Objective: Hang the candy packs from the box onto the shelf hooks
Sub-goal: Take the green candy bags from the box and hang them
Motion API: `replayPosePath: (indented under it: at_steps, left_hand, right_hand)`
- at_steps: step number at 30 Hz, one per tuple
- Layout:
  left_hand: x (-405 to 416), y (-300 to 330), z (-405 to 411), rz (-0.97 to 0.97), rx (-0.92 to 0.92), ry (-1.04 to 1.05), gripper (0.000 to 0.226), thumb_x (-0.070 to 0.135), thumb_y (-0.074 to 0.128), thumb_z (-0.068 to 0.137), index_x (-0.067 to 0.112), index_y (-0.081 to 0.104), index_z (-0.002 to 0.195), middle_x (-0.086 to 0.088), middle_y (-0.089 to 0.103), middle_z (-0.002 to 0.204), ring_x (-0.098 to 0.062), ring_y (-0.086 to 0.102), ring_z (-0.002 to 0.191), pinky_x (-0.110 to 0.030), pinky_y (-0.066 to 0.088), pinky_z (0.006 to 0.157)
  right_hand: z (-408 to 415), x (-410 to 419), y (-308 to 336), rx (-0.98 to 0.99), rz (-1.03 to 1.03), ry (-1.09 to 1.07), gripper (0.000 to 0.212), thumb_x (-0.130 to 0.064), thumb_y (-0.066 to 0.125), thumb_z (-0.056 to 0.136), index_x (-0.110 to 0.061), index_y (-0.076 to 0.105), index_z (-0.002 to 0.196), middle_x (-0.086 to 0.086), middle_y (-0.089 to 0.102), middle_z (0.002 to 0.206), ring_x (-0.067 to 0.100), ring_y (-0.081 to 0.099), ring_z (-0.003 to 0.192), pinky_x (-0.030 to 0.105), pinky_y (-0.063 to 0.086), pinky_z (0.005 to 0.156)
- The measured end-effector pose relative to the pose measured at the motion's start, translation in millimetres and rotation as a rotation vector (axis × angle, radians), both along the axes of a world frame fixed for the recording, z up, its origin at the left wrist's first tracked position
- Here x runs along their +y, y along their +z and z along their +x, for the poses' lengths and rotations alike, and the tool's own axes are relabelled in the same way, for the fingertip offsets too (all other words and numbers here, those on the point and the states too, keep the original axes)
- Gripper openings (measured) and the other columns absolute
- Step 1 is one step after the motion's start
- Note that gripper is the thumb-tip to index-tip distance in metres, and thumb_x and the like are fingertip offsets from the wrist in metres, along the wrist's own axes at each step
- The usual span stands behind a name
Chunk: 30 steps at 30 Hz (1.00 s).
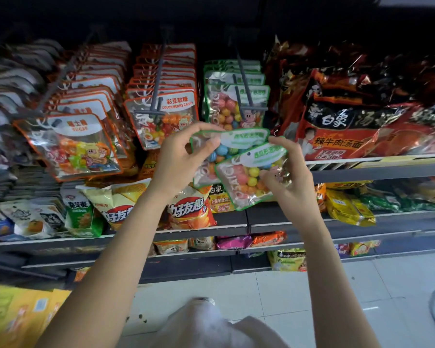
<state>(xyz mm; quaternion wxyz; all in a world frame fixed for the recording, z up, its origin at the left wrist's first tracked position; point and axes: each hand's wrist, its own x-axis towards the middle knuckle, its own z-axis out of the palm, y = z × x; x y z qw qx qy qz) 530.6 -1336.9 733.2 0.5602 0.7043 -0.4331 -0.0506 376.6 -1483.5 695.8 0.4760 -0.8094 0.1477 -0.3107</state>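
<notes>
Two green-edged candy packs are raised in front of the shelf. My left hand (183,156) pinches the rear pack (236,140) at its upper left corner. My right hand (285,177) grips the front pack (249,177), tilted, by its right side. Both sit just below the grey hook (246,94), which carries several matching green packs (232,106). The box is not clearly in view.
Orange-edged candy packs hang on hooks at centre (161,116) and left (78,144). Red noodle bags (349,129) fill the shelf on the right. Chip bags (189,207) stand on the shelf below. White tiled floor (312,292) lies underneath; yellow packaging (15,317) sits at bottom left.
</notes>
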Motion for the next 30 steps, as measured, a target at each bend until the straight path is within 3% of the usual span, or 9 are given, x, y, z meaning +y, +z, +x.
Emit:
replayPosePath:
  at_steps: [6, 9, 11, 14, 18, 22, 25, 28, 30]
  left_hand:
    - [-25, 2, 12, -0.091, 0.007, 0.094, 0.015, 0.018, 0.064, 0.091, 0.023, 0.054, 0.101, 0.019, 0.058, 0.096, 0.005, 0.058, 0.089, -0.016, 0.043, 0.079]
    - [-34, -3, 7, -0.127, -0.068, 0.163, 0.018, 0.016, 0.064, 0.091, 0.018, 0.048, 0.100, 0.021, 0.053, 0.094, -0.002, 0.059, 0.080, -0.023, 0.047, 0.070]
    - [-38, -8, 2, -0.141, -0.140, 0.193, 0.017, 0.017, 0.063, 0.091, 0.016, 0.049, 0.100, 0.023, 0.052, 0.092, -0.016, 0.059, 0.068, -0.036, 0.047, 0.061]
    - [-42, -11, 2, -0.144, -0.228, 0.232, 0.014, 0.019, 0.062, 0.092, 0.009, 0.056, 0.100, 0.023, 0.053, 0.093, -0.029, 0.055, 0.066, -0.044, 0.044, 0.063]
    - [-44, -9, 5, -0.165, -0.261, 0.249, 0.014, 0.020, 0.062, 0.092, 0.008, 0.059, 0.099, 0.025, 0.055, 0.093, -0.023, 0.051, 0.058, -0.036, 0.041, 0.051]
    - [-45, -9, 8, -0.165, -0.260, 0.256, 0.016, 0.023, 0.062, 0.092, 0.009, 0.059, 0.100, 0.024, 0.056, 0.093, -0.022, 0.052, 0.054, -0.038, 0.040, 0.048]
    - [-53, -11, 14, -0.153, -0.253, 0.275, 0.016, 0.022, 0.062, 0.092, 0.009, 0.059, 0.101, 0.019, 0.058, 0.090, -0.010, 0.042, 0.046, -0.018, 0.029, 0.044]
    - [-65, -13, 24, -0.100, -0.386, 0.351, 0.019, 0.018, 0.061, 0.090, 0.006, 0.061, 0.105, 0.004, 0.063, 0.097, 0.005, 0.049, 0.067, -0.007, 0.039, 0.059]
    - [-71, -16, 30, -0.049, -0.495, 0.393, 0.026, 0.017, 0.058, 0.088, 0.005, 0.062, 0.110, -0.009, 0.060, 0.114, -0.003, 0.054, 0.094, -0.009, 0.045, 0.081]
  right_hand:
    - [9, -8, 7, -0.077, 0.037, 0.034, 0.052, 0.002, 0.063, 0.089, -0.018, 0.042, 0.132, -0.008, 0.053, 0.092, 0.004, 0.049, 0.075, 0.016, 0.039, 0.070]
    - [13, -10, 2, -0.081, 0.051, 0.011, 0.052, 0.004, 0.062, 0.088, -0.012, 0.041, 0.133, -0.022, 0.046, 0.083, -0.004, 0.049, 0.071, 0.009, 0.037, 0.067]
    - [13, -11, -2, -0.080, 0.058, -0.014, 0.054, 0.005, 0.062, 0.088, -0.013, 0.041, 0.135, -0.022, 0.047, 0.091, -0.006, 0.051, 0.076, 0.009, 0.039, 0.070]
    - [12, -11, -3, -0.056, 0.059, -0.040, 0.056, 0.001, 0.062, 0.089, -0.017, 0.041, 0.138, -0.007, 0.054, 0.111, -0.003, 0.052, 0.086, 0.010, 0.040, 0.077]
    - [15, -12, -2, -0.039, 0.000, -0.078, 0.057, 0.000, 0.061, 0.090, -0.017, 0.040, 0.141, -0.017, 0.050, 0.120, -0.010, 0.049, 0.096, 0.008, 0.038, 0.085]
    - [16, -12, -3, -0.012, -0.026, -0.099, 0.058, -0.005, 0.061, 0.092, -0.019, 0.038, 0.144, -0.006, 0.052, 0.134, 0.002, 0.048, 0.107, 0.022, 0.040, 0.097]
    - [23, -12, -3, 0.019, -0.080, -0.132, 0.059, -0.008, 0.060, 0.093, -0.018, 0.036, 0.147, -0.001, 0.050, 0.141, 0.000, 0.048, 0.102, 0.024, 0.040, 0.096]
    - [43, -14, -2, 0.038, -0.135, -0.222, 0.061, -0.011, 0.058, 0.094, -0.018, 0.033, 0.149, -0.007, 0.050, 0.134, 0.010, 0.054, 0.081, 0.024, 0.046, 0.083]
    - [62, -15, -3, 0.055, -0.188, -0.315, 0.061, -0.011, 0.056, 0.095, -0.017, 0.031, 0.151, 0.002, 0.054, 0.125, 0.013, 0.052, 0.072, 0.016, 0.039, 0.069]
